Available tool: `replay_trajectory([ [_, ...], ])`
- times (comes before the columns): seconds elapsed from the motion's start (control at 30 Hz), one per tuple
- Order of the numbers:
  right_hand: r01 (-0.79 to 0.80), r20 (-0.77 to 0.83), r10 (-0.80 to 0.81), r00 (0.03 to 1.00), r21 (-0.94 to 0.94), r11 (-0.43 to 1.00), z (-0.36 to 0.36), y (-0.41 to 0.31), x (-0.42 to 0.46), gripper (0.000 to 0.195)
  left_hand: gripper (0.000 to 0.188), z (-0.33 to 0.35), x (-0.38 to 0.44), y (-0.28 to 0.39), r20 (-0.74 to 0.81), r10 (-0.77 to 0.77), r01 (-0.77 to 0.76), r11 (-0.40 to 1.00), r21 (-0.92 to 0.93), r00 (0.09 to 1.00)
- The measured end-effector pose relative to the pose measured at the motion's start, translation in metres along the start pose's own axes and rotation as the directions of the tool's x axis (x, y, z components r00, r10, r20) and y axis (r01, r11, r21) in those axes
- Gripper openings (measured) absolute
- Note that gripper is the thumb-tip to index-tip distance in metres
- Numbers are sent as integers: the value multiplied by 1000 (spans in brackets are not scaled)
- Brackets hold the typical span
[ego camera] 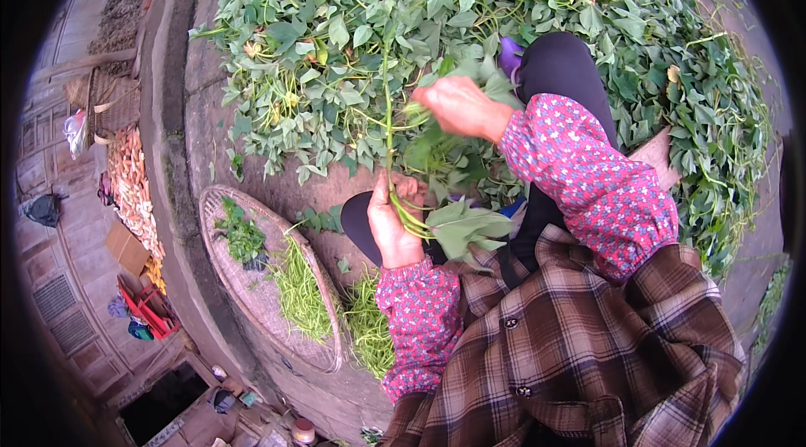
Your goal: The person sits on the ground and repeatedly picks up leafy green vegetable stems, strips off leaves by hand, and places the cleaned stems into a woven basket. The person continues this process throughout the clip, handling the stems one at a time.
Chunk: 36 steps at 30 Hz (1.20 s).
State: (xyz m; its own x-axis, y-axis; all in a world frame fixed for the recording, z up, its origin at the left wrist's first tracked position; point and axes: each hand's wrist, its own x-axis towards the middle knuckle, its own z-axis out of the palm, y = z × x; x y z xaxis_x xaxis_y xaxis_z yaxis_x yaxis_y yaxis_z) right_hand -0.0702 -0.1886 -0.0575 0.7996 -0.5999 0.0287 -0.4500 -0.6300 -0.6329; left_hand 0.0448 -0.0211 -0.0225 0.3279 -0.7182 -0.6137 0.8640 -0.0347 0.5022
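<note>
My left hand (397, 220) is closed around a long green leafy vine (388, 113), whose stem runs up towards a wide heap of leafy vines (352, 38). Large leaves (469, 226) hang from it at the palm's right. Above and to the right, my right hand (463, 107) is blurred, its fingers bent on green stems with leaves around them. A round woven tray (208, 220) lies at the left, bearing a bunch of green leaves (242, 233) and a pile of thin green stalks (305, 293). More green stalks (370, 327) lie beside its rim, near my left sleeve.
Beyond a raised concrete edge (170, 164) at the left are corn cobs (129, 170), a cardboard box (126, 248), a red plastic frame (148, 308) and a wicker basket (116, 101). My knees, in dark trousers, stand between the heap and my body.
</note>
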Motion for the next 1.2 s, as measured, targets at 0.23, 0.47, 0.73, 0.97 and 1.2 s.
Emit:
replay_trajectory([
  [0.23,8,10,-25,1000,783,622,0,-2,4,26,22,-2,4,2,57,15,-16,1000,11,998],
  [0.47,-369,386,-67,920,912,177,6,-27,-10,28,23,0,11,-15,320,-115,160,980,-119,940],
  [0.73,-296,275,114,955,918,265,-10,-24,-5,19,25,11,-6,-16,32,148,-151,944,293,988],
  [0.97,-241,227,109,968,961,134,-13,-21,-4,18,20,10,-27,-8,102,193,-219,857,467,976],
  [1.2,-284,297,18,955,889,360,-10,-25,-8,22,16,18,-29,-7,152,301,-321,658,682,941],
])
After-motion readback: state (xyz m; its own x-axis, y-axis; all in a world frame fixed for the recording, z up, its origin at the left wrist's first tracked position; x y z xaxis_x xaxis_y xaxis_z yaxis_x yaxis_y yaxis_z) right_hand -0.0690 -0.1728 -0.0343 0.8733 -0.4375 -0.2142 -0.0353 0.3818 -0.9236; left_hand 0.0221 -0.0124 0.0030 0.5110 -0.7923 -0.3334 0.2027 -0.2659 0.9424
